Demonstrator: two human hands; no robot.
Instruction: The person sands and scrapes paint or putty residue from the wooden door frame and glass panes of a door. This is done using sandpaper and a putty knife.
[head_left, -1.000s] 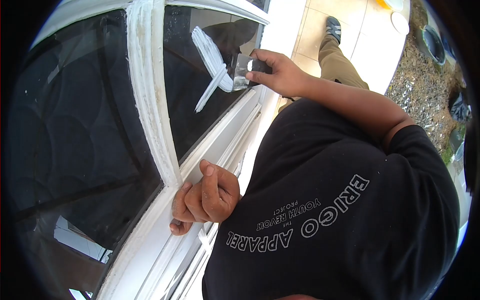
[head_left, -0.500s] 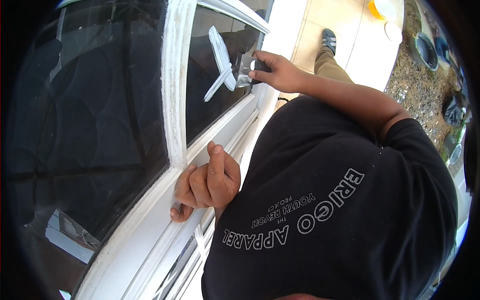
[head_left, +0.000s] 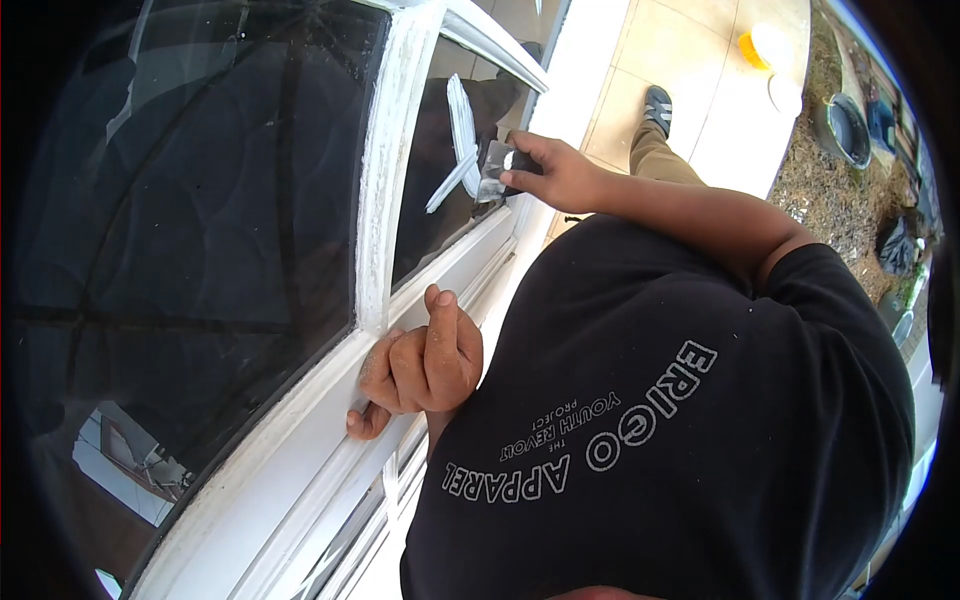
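My right hand (head_left: pixel 560 172) grips a scraper (head_left: pixel 495 172) with a wide, shiny blade and a dark handle, the thumb pressed on its near side. The blade lies at the glass pane (head_left: pixel 425 130), right beside crossed white streaks (head_left: pixel 464 135) that look like paint. Lower down, my left hand (head_left: pixel 420 358) is closed, its fingers curled, against the white window frame (head_left: pixel 372 240). One finger points upward with its tip bent over. Whatever the left hand may hold is hidden in the curled fingers.
A larger dark pane (head_left: pixel 200 200) fills the left side with reflections. Tiled floor (head_left: pixel 680 45) runs behind my foot (head_left: pixel 658 108). An orange-and-white container (head_left: pixel 762 47) stands at its edge, with a dark bucket (head_left: pixel 846 130) on the gravel beyond.
The view has shifted, so window and streaks sit farther right and slightly lower. The scraper stays beside the streaks in my right hand; the left hand keeps its curled shape.
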